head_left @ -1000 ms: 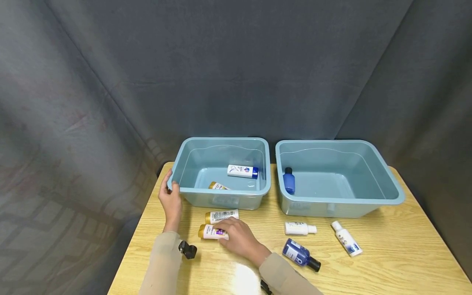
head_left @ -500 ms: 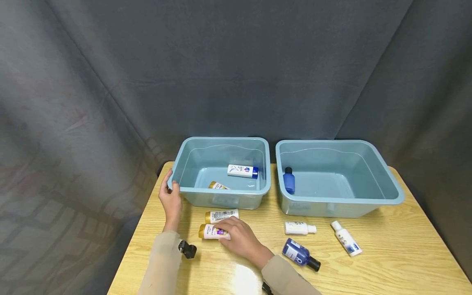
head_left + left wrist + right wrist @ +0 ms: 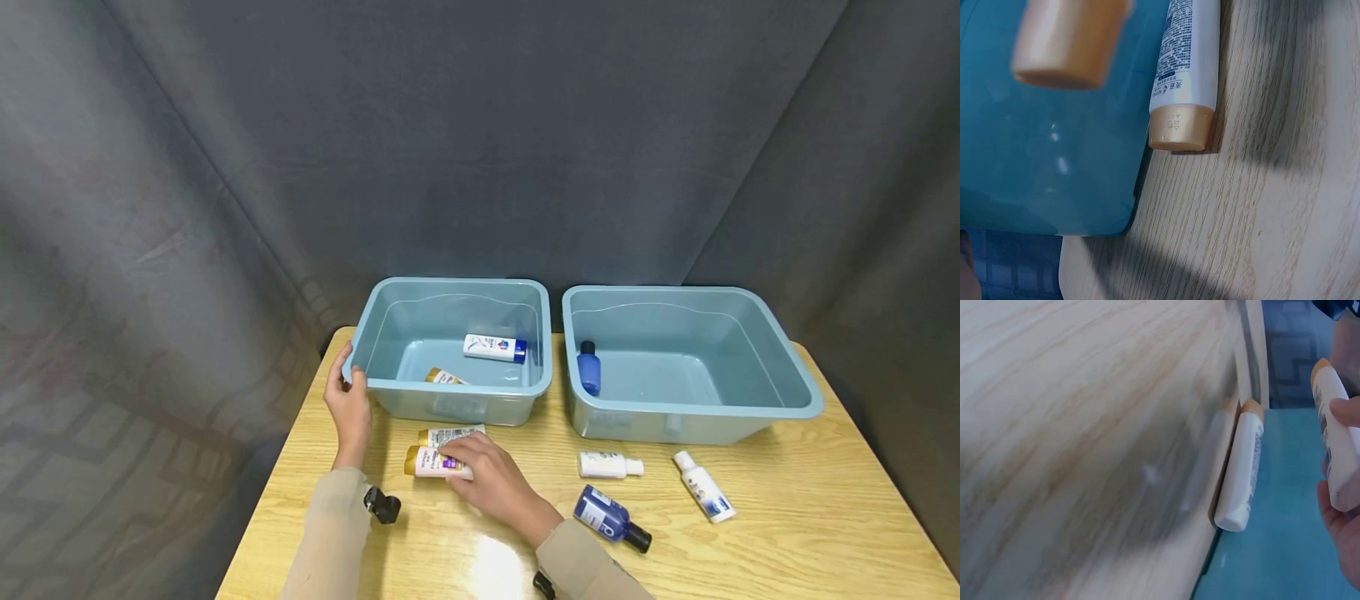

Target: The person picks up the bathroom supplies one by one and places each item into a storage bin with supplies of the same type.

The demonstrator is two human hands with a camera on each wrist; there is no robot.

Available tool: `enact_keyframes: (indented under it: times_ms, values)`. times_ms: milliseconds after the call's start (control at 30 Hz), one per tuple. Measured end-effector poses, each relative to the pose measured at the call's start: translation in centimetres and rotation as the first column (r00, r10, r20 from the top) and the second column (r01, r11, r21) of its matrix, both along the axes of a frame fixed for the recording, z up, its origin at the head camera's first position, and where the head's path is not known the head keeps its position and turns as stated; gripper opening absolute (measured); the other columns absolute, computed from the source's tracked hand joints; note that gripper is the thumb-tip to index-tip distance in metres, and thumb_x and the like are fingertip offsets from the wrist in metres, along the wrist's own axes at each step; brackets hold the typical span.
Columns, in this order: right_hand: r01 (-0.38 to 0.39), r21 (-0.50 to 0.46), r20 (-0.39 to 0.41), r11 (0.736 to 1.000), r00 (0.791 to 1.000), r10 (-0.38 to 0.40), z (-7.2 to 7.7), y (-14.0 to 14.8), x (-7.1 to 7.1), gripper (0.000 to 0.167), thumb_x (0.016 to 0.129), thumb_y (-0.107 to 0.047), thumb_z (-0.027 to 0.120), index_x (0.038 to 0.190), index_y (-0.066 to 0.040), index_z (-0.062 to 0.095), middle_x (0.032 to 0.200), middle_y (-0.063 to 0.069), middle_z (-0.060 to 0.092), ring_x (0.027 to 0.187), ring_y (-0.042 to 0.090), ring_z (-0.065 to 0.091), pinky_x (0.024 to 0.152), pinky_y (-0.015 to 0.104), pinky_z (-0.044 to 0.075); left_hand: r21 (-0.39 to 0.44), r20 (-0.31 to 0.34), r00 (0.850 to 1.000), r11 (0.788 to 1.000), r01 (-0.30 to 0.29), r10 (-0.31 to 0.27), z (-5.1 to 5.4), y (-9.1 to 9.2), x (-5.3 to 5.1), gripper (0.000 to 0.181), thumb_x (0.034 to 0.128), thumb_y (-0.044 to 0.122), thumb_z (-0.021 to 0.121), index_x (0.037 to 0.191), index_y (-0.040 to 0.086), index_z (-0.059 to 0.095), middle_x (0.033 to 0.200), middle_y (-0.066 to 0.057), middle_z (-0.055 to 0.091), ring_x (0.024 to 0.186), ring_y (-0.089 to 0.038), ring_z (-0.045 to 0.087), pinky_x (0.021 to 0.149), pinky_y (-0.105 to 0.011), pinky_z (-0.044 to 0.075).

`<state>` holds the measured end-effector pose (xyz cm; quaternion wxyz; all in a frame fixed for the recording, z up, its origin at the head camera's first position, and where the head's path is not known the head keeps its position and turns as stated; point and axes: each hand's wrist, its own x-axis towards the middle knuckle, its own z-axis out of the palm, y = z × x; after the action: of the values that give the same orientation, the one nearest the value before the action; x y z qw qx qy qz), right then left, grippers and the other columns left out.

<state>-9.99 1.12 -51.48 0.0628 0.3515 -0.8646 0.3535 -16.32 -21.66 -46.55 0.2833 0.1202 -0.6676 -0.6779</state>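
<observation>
My right hand (image 3: 495,483) grips a white tube with a gold cap (image 3: 431,462), lifted off the table; the right wrist view shows the tube (image 3: 1335,437) between thumb and fingers (image 3: 1335,515). Beneath it, a second gold-capped tube (image 3: 450,435) lies on the table along the front of the left bin, its printed back up (image 3: 1185,62). My left hand (image 3: 350,412) holds the near left corner of the left blue bin (image 3: 450,388), thumb and fingers around its rim. Inside that bin lie a white tube with a blue cap (image 3: 491,347) and a gold-capped tube (image 3: 446,377).
The right blue bin (image 3: 697,409) holds a blue bottle with a black cap (image 3: 588,371). In front of it on the wooden table (image 3: 795,517) lie a small white bottle (image 3: 603,464), a dark blue bottle (image 3: 603,512) and another white bottle (image 3: 707,490). A grey curtain hangs behind.
My right hand has raised the gold-capped tube from the table, and it now overlaps the tube behind it in the head view. My left hand has stayed at the bin's corner.
</observation>
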Motion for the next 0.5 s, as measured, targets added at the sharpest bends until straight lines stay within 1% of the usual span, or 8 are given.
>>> enact_keyframes:
  times_ms: [67, 200, 333, 500]
  values:
    - [0.002, -0.013, -0.015, 1.0, 1.0, -0.003, 0.2, 0.0, 0.0, 0.042, 0.084, -0.017, 0.078, 0.124, -0.011, 0.068, 0.123, 0.003, 0.067, 0.115, 0.017, 0.059, 0.101, 0.036, 0.047, 0.006, -0.003, 1.0, 1.0, 0.002, -0.002, 0.0, 0.0, 0.0, 0.045, 0.096, 0.0, 0.047, 0.141, -0.003, 0.052, 0.147, -0.015, 0.048, 0.135, -0.027, 0.041, 0.107, -0.037, 0.037]
    - [-0.002, -0.049, -0.047, 0.999, 0.999, 0.0, 0.5, 0.1, 0.0, 0.041, 0.082, -0.017, 0.08, 0.122, -0.012, 0.07, 0.121, 0.003, 0.068, 0.113, 0.017, 0.059, 0.1, 0.035, 0.048, 0.013, -0.002, 1.0, 1.0, -0.007, 0.007, 0.0, 0.0, 0.1, 0.045, 0.0955, -0.001, 0.047, 0.14, -0.003, 0.053, 0.146, -0.016, 0.049, 0.133, -0.027, 0.042, 0.104, -0.034, 0.038]
    - [-0.018, -0.079, -0.097, 0.997, 0.995, 0.01, 1.0, 0.1, 0.1, 0.04, 0.082, -0.017, 0.08, 0.12, -0.012, 0.071, 0.12, 0.004, 0.069, 0.112, 0.017, 0.06, 0.098, 0.031, 0.05, 0.006, 0.005, 1.0, 1.0, -0.01, 0.01, -0.1, 0.0, 0.1, 0.045, 0.0955, -0.001, 0.047, 0.14, -0.002, 0.053, 0.146, -0.015, 0.049, 0.132, -0.027, 0.043, 0.104, -0.035, 0.039]
    - [-0.045, -0.113, -0.176, 0.993, 0.984, 0.025, 1.8, 0.1, -0.3, 0.04, 0.081, -0.015, 0.08, 0.119, -0.01, 0.071, 0.119, 0.008, 0.069, 0.111, 0.018, 0.061, 0.097, 0.032, 0.05, -0.002, 0.011, 1.0, 1.0, -0.015, 0.015, 0.1, 0.1, 0.0, 0.045, 0.0957, -0.001, 0.047, 0.14, -0.001, 0.053, 0.146, -0.015, 0.049, 0.132, -0.025, 0.043, 0.105, -0.036, 0.038]
